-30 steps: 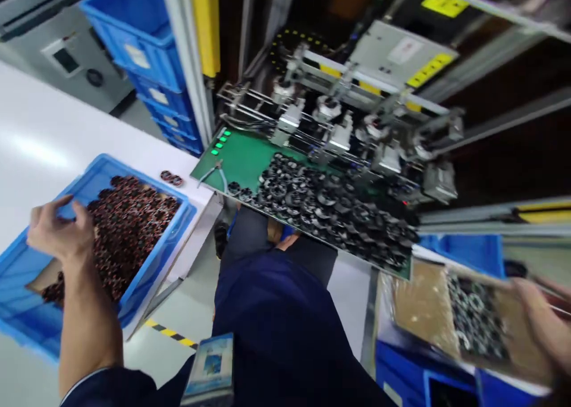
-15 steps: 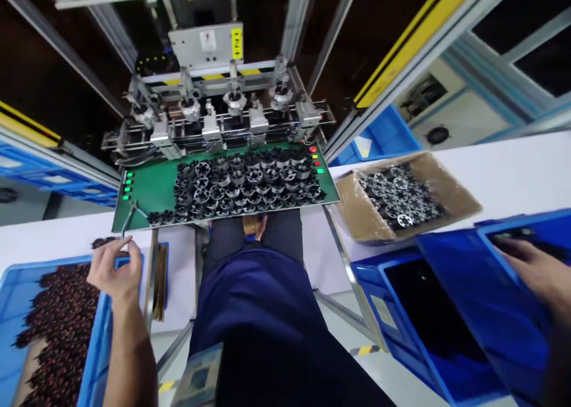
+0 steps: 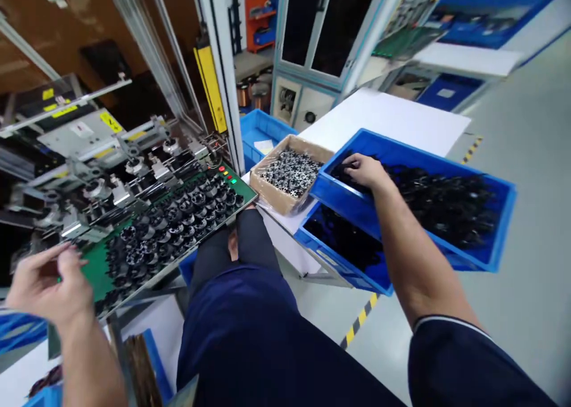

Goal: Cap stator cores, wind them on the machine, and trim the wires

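My left hand (image 3: 47,285) hangs over the edge of a green circuit board (image 3: 100,270), its fingertips close together. Whether they pinch anything cannot be seen. Many black-and-silver ring parts (image 3: 169,234) are crowded on the board. My right hand (image 3: 368,172) reaches into a blue plastic bin (image 3: 504,228), its fingers down on a heap of black ring parts (image 3: 441,204). That bin rests tilted on a second blue bin (image 3: 334,258). A cardboard box (image 3: 263,184) of silver ring parts (image 3: 289,172) stands next to them.
A fixture machine (image 3: 134,163) with a yellow light curtain (image 3: 209,85) rises beyond the board. A white table (image 3: 383,118) lies behind the bins. Hazard tape (image 3: 359,321) marks the floor. Copper-coloured parts (image 3: 44,380) lie in a blue bin at lower left.
The view has swung sharply. My left hand has moved from the copper-parts bin to the green board. My right hand now reaches into a blue bin of black parts, which sits tilted on the other.
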The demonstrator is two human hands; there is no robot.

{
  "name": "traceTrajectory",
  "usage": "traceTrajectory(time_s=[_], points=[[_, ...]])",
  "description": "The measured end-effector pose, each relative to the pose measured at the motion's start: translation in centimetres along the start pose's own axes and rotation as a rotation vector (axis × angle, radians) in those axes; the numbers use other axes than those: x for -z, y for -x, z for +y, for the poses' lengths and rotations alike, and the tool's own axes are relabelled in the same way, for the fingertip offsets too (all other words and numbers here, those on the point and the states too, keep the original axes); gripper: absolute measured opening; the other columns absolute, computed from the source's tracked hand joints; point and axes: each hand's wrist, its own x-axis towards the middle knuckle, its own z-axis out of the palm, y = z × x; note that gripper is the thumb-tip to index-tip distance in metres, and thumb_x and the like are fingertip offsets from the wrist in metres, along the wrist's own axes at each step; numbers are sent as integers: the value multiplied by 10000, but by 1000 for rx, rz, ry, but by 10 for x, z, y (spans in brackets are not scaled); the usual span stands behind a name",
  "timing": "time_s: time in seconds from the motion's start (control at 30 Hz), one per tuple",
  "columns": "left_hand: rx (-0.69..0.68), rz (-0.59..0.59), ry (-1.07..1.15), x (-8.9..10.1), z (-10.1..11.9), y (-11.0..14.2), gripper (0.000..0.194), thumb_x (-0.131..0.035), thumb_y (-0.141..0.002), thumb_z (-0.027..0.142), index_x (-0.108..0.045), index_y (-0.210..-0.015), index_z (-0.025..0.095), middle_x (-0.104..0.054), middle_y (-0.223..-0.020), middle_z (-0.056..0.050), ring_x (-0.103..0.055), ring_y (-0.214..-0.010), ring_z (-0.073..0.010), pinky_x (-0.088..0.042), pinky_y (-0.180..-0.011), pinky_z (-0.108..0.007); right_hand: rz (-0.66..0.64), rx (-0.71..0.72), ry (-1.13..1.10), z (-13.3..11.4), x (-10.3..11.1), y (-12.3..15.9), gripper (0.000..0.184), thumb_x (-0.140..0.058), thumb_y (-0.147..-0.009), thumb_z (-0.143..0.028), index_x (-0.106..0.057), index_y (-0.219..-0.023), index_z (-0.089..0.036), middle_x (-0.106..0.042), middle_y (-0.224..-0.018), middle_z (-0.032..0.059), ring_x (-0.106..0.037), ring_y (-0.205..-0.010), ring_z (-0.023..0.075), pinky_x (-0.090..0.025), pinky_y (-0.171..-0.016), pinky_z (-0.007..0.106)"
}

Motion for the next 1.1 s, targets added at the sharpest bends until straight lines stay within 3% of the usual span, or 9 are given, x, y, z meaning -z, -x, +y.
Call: traceTrajectory(time_s=[0.1, 0.23, 0.37, 0.53, 0.67, 0.77, 0.87, 1.0, 1.1], points=[[-229, -121, 214, -58, 59, -22, 96, -828, -997, 356, -864, -1013, 268, -806, -933, -7, -722, -712, -189, -576, -691, -357, 28, -56, -69, -2, 4, 2, 458, -776, -868, -109, -857, -1317, -149, -891, -1115, 129, -794, -911, 250, -659, -1032, 414], [-473, -701, 286, -144, 139, -37, 216, -830, -1095, 429, -900, -1240, 286, -850, -1241, -37, -828, -902, -183, -687, -875, -369, 91, -80, -164, -2, 6, 4, 482, -743, -837, -138, -850, -1307, -146, -885, -1070, 137, -816, -982, 306, -651, -1112, 452], [-643, -1218, 117, -262, 200, -31, 540, -775, -1130, 560, -752, -1596, 288, -771, -1494, -87, -852, -1251, -272, -686, -1127, -439, 171, -88, -245, 1, 7, 0, 417, -704, -913, -187, -849, -1302, -149, -894, -1114, 158, -831, -1039, 326, -658, -1139, 474], [-743, -1416, -103, -434, 241, 14, 633, -857, -1092, 411, -693, -1668, 205, -750, -1565, -162, -789, -1388, -346, -616, -1305, -549, 260, -111, -291, 10, 6, -4, 497, -670, -864, -124, -862, -1317, -188, -916, -1246, 162, -845, -1145, 350, -644, -1179, 488], [-767, -1501, -254, -531, 247, 55, 618, -857, -1146, 430, -676, -1690, 199, -707, -1664, -181, -744, -1469, -363, -651, -1270, -634, 286, -164, -282, 17, 3, -3, 576, -683, -830, -122, -866, -1358, -259, -919, -1184, 127, -855, -1132, 387, -653, -1149, 545], [-766, -1549, -325, -574, 242, 74, 586, -861, -1149, 428, -698, -1663, 199, -709, -1659, -177, -755, -1450, -358, -682, -1235, -620, 290, -186, -300, 18, 2, -2, 622, -689, -861, -158, -792, -1467, -252, -905, -1098, 101, -860, -992, 345, -692, -1018, 484], [-750, -1587, -345, -600, 236, 82, 572, -865, -1147, 428, -708, -1645, 194, -710, -1656, -176, -752, -1457, -360, -683, -1236, -621, 296, -125, -379, 16, 2, -4, 449, -687, -933, -240, -793, -1369, -229, -899, -1131, 105, -847, -931, 294, -704, -903, 412], [-691, -1634, -292, -613, 235, 83, 573, -861, -1148, 426, -707, -1649, 195, -707, -1667, -177, -738, -1490, -368, -665, -1263, -633, 303, -38, -437, 8, 2, -5, 361, -681, -952, -292, -850, -1264, -227, -898, -1198, 127, -839, -1086, 317, -712, -1017, 462], [-607, -1651, -226, -605, 242, 81, 557, -867, -1144, 433, -722, -1624, 190, -721, -1645, -174, -745, -1476, -363, -666, -1260, -630, 306, -43, -409, 1, 1, -3, 371, -681, -962, -307, -867, -1273, -228, -892, -1197, 138, -828, -1132, 331, -674, -1131, 506]])
